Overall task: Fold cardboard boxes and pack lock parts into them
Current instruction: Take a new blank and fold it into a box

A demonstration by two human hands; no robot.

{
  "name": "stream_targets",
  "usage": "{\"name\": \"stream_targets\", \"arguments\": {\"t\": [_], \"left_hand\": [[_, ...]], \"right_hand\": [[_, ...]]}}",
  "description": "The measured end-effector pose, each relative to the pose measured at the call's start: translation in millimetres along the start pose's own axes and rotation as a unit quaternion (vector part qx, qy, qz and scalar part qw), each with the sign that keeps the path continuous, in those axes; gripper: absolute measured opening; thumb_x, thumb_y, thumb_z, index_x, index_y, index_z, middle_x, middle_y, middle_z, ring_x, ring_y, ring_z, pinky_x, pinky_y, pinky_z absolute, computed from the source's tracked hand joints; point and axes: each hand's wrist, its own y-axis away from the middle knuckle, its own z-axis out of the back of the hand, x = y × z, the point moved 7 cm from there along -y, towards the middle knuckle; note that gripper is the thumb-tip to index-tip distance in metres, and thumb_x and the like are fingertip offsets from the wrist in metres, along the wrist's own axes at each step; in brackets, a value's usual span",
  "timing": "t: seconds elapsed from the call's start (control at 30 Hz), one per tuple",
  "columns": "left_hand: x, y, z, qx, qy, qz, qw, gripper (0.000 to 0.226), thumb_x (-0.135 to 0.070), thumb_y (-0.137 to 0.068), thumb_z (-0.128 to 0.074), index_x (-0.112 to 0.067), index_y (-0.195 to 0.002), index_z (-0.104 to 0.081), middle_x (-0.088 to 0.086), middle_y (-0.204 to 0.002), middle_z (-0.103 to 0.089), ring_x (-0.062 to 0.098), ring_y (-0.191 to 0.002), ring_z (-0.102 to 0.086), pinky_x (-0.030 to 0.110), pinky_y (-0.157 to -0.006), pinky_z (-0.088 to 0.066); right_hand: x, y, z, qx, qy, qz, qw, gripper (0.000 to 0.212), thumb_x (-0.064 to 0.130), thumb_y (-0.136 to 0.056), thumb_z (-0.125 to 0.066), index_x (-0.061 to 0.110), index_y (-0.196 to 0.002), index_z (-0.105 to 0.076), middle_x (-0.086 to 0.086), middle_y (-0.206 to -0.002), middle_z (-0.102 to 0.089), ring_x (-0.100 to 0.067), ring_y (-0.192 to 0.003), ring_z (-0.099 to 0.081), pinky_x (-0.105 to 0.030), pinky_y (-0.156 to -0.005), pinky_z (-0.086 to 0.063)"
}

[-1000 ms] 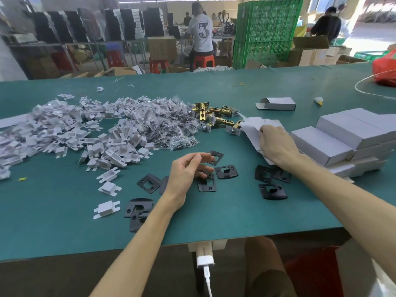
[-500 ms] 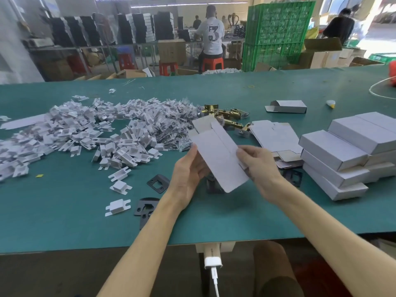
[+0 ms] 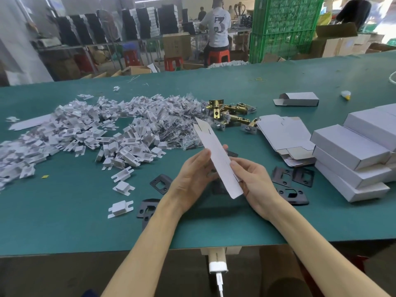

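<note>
Left grip (image 3: pixel 192 179) and right grip (image 3: pixel 255 185) are pinching the flat box blank (image 3: pixel 216 155), likely light and crease-prone, by its 9 and 3 o'clock edges.

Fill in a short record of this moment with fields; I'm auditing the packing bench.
held item: flat box blank, unfolded, tilted, above the table
left grip: pinches the blank's left edge
right grip: holds its right edge, lower down
closed boxes: stacked at right
spare blanks: flat pile beside that stack
lock parts: brass latches and black plates loose on the table
stage: blank not yet folded
</note>
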Motion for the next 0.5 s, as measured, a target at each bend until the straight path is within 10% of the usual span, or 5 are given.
{"name": "stream_targets", "arguments": {"t": [0.5], "left_hand": [[-4.2,3.8,-1.3,0.010,-0.009,-0.002,1.000,0.102,-0.060,-0.073,-0.085,-0.001,-0.148,-0.050,0.012,-0.151,-0.057,0.031,-0.141,-0.052,0.054,-0.122,-0.035]], "right_hand": [[3.1,6.8,-4.7,-0.009,0.042,0.004,0.999,0.024,0.016,-0.103,-0.056,0.004,-0.117,-0.071,-0.016,-0.109,-0.075,-0.029,-0.096,-0.067,-0.068,-0.098,-0.046]]}}
